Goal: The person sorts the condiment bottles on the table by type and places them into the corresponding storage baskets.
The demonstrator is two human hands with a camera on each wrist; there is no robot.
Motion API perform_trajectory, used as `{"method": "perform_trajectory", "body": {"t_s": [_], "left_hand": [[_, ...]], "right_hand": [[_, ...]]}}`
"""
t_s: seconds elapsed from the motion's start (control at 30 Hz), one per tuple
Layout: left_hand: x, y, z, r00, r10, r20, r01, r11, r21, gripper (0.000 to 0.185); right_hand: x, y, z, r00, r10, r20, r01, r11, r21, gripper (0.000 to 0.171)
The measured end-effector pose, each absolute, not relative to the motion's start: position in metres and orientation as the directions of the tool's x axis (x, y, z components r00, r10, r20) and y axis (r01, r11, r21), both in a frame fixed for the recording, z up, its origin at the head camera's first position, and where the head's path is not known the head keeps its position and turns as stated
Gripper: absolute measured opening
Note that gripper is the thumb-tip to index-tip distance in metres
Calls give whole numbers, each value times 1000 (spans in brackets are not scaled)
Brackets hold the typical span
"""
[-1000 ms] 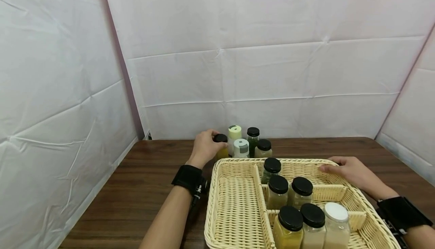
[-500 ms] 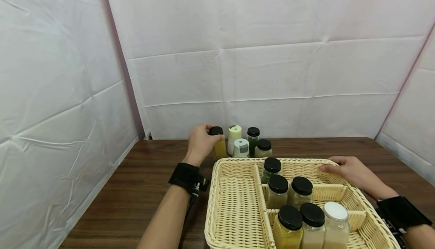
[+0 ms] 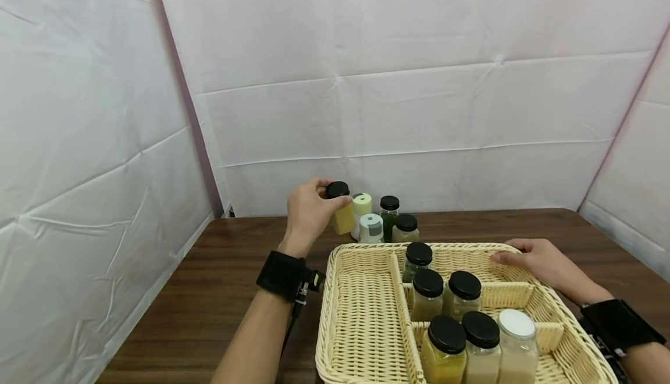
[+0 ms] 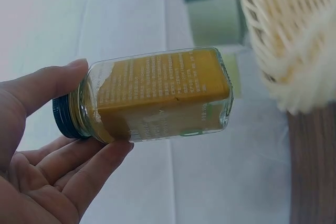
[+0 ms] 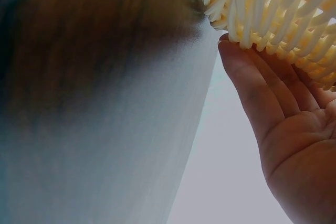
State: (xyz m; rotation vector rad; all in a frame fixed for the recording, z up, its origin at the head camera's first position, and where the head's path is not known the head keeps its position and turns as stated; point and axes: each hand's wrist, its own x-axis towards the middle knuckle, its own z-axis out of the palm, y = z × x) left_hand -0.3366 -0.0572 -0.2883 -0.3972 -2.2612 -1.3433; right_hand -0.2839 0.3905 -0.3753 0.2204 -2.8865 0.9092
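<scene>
In the head view my left hand (image 3: 309,212) pinches a glass spice jar (image 3: 342,219) near its black lid, above the table behind the basket. The left wrist view shows this jar (image 4: 163,95) full of yellow-brown powder, thumb on one side and fingers on the other. My right hand (image 3: 541,265) grips the back right rim of a divided wicker basket (image 3: 325,314), thumb over the rim. Its fingers (image 5: 252,82) press on the outer weave in the right wrist view. Black-lidded jars (image 3: 444,352) and a white-lidded jar (image 3: 518,346) stand in the basket's right compartments.
Behind the basket stand a green-topped bottle (image 3: 362,205), a white and grey-topped bottle (image 3: 371,228) and two black-lidded jars (image 3: 389,215). White cloth (image 3: 419,110) hangs around the back and sides of the dark wooden table (image 3: 220,291).
My left hand has lifted the jar of yellow powder off the table, moving up and away from the bottles, and now tilts it. The right hand stays at the basket rim.
</scene>
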Motion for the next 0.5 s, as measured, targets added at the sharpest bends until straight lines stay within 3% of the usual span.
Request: {"method": "perform_trajectory", "body": {"t_s": [0.5], "left_hand": [[-309,-44,-269,-814,53,578,534,459,710,51]], "right_hand": [[-281,389,-375,-982,-112,152,-181,785,-592,59]]}}
